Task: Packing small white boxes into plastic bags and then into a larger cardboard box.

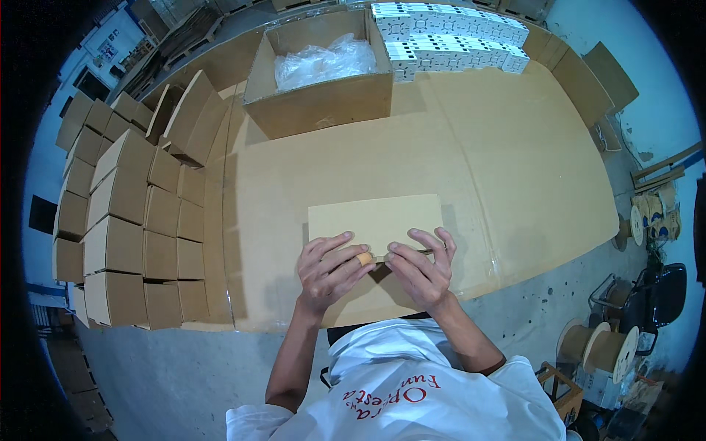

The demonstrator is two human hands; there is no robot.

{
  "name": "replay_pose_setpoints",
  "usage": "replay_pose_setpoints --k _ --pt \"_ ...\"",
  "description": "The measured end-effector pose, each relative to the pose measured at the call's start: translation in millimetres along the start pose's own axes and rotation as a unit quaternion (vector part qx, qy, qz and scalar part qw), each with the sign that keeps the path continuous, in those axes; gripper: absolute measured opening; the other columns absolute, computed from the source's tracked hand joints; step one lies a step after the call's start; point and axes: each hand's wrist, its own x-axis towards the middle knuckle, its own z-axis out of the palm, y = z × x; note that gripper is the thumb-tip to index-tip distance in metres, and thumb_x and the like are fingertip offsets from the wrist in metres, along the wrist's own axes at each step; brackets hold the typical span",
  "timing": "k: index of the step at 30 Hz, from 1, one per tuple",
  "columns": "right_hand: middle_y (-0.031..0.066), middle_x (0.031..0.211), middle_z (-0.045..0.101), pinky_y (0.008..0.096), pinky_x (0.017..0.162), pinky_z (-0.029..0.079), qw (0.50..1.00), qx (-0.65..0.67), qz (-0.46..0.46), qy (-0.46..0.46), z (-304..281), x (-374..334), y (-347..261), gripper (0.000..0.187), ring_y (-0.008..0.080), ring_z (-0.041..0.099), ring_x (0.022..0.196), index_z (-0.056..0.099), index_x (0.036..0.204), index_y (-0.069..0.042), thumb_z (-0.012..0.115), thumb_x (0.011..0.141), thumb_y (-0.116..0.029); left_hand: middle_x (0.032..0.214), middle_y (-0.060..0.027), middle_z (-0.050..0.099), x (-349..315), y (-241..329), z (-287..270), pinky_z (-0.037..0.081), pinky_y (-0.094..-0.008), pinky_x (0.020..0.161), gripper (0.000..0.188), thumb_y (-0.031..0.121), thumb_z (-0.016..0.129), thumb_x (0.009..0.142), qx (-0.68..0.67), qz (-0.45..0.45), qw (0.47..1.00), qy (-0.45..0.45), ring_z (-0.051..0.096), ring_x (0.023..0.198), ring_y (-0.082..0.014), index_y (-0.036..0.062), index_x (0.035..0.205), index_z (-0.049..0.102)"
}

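A plain brown cardboard box [373, 219] lies before me at the front of the cardboard-covered table, its broad face up. My left hand [327, 272] grips its near edge, fingers bent over the top; one fingertip wears an orange-tan cover. Beside it, my right hand [425, 270] takes the same edge, thumb and index tip close to the left fingers. A narrow dark gap shows along the edge between the hands. The thumbs and the underside of the box are partly hidden.
Stacked brown cartons [114, 242] stand along the left side. A large open carton [318, 109] with clear plastic bags [327, 62] stands at the back, beside rows of small white boxes [448, 44]. Cable spools [610, 349] and a black chair [654, 301] are on the floor at right.
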Motion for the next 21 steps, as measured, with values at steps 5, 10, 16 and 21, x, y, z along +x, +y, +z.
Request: replay_pose_setpoints --k 5,10,16,21 --pt "-0.0019 0.106 0.075 0.0531 0.11 0.033 1.0 0.003 0.005 0.007 4.0 -0.9 -3.6 0.016 0.0286 0.063 0.111 0.077 0.092 -0.012 0.077 0.076 -0.016 0.104 0.0094 0.076 -2.5 -2.2 0.1 0.051 -0.0361 0.087 0.021 0.023 0.09 0.072 -0.001 0.005 1.0 0.008 0.068 0.112 -0.0185 0.0216 0.088 0.076" --pt "-0.0021 0.105 0.074 0.049 0.104 0.039 1.0 0.0 0.026 0.006 1.9 8.1 -12.8 0.022 0.0261 0.064 0.11 0.077 0.094 -0.013 0.085 0.073 -0.012 0.105 0.0082 0.076 -5.9 1.9 -4.1 0.05 -0.0364 0.088 0.02 0.022 0.089 0.074 0.01 -0.009 1.0 0.008 0.068 0.112 -0.0188 0.0201 0.089 0.077" --pt "-0.0023 0.111 0.074 0.0422 0.103 0.041 0.999 -0.035 0.025 -0.02 -7.4 12.9 -16.6 0.023 0.0252 0.061 0.115 0.078 0.1 -0.014 0.083 0.078 -0.016 0.105 0.0034 0.077 -5.4 19.7 -10.5 0.046 -0.0386 0.094 0.021 0.015 0.088 0.074 0.038 -0.061 0.997 -0.005 0.068 0.112 -0.0197 0.0138 0.093 0.078" --pt "-0.0017 0.115 0.075 0.0432 0.102 0.041 1.0 -0.024 0.01 -0.009 -5.3 3.4 -18.5 0.024 0.0258 0.062 0.116 0.079 0.101 -0.013 0.083 0.078 -0.015 0.106 0.002 0.077 -11.9 25.8 -13.8 0.044 -0.0396 0.097 0.02 0.014 0.086 0.076 0.035 -0.065 0.997 0.008 0.068 0.113 -0.0198 0.0132 0.094 0.078"
